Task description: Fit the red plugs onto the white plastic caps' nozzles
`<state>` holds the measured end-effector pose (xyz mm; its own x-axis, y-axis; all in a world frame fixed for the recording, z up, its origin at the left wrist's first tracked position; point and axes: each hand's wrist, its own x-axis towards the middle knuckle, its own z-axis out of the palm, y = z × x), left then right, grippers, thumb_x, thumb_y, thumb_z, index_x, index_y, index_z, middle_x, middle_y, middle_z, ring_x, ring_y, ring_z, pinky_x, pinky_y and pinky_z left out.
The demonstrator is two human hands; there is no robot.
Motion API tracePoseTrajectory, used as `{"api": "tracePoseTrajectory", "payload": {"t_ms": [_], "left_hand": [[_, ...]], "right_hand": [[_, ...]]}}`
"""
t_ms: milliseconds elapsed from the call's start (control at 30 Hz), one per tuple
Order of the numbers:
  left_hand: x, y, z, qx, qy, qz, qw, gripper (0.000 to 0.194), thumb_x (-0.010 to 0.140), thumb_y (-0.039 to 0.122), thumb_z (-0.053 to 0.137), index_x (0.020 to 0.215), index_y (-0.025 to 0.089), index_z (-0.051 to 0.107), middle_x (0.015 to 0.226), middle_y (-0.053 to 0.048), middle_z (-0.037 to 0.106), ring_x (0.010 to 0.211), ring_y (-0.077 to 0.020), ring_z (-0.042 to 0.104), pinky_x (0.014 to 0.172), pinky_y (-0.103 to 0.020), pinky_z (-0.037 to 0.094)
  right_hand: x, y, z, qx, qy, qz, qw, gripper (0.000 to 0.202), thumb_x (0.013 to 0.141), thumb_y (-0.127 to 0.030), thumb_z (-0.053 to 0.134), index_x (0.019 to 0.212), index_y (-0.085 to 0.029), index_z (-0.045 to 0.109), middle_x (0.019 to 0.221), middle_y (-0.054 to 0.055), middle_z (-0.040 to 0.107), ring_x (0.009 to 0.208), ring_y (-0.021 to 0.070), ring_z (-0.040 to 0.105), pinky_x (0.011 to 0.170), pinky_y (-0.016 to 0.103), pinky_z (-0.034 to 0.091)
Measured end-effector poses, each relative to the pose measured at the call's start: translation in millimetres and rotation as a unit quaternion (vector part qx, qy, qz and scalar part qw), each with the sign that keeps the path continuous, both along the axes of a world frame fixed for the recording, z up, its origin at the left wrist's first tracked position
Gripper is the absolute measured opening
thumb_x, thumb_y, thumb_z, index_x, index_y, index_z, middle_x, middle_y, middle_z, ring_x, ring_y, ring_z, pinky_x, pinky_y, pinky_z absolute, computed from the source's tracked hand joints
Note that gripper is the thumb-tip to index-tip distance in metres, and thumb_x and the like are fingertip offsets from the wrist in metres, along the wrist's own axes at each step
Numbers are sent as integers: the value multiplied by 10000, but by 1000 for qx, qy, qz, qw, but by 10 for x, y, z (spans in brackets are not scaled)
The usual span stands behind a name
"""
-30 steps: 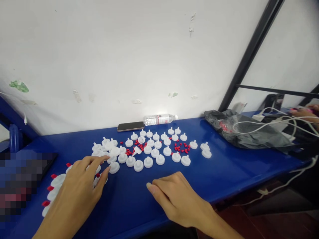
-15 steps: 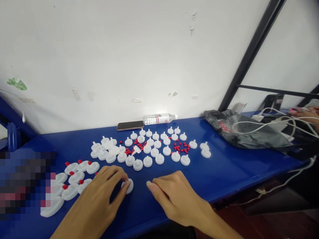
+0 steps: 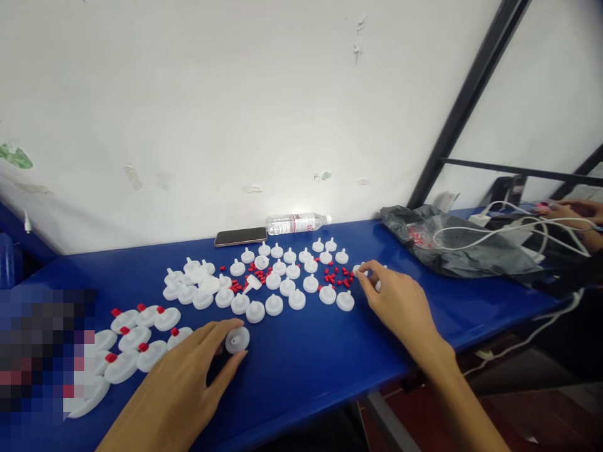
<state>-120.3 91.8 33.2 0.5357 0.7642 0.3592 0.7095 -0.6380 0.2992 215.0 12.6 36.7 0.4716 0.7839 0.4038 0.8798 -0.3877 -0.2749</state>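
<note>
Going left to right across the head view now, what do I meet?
White pieces with red tips, left hand, lone white piece at that hand, clear bottle, right hand, dark plastic bag, another person's hand.

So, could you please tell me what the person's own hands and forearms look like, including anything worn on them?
The left hand and right hand are both bare, without gloves. No ring, watch or bracelet shows on either. The right forearm is bare to the picture's edge; no sleeve shows on either arm.
</note>
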Motion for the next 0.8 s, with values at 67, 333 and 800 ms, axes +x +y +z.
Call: {"api": "tracePoseTrajectory", "payload": {"t_ms": [67, 333, 800], "left_hand": [[16, -24, 44, 8, 2, -6, 1000, 404, 956, 537, 504, 1157, 289, 753, 1037, -14, 819, 850, -241, 792, 748, -343, 640], [15, -26, 32, 81, 7, -39, 996, 376, 979, 519, 497, 1160, 311, 753, 1066, 2, 819, 858, -232, 803, 641, -309, 634], [68, -82, 17, 79, -1, -62, 995, 372, 1021, 480, 490, 1258, 275, 690, 1042, 11, 782, 657, -152, 751, 577, -270, 599]], "right_hand": [[14, -2, -25, -10, -2, 12, 1000, 162, 1007, -318, 572, 1086, -279, 709, 883, -1, 784, 742, 221, 708, 577, 273, 314], [7, 91, -13, -60, -7, 39, 997, 162, 994, -279, 606, 1023, -254, 764, 1009, 52, 790, 871, 255, 726, 609, 307, 351], [3, -38, 99, 8, 127, 87, 988, 185, 1034, -354, 549, 976, -235, 678, 701, 3, 705, 655, 203, 683, 658, 298, 432]]}}
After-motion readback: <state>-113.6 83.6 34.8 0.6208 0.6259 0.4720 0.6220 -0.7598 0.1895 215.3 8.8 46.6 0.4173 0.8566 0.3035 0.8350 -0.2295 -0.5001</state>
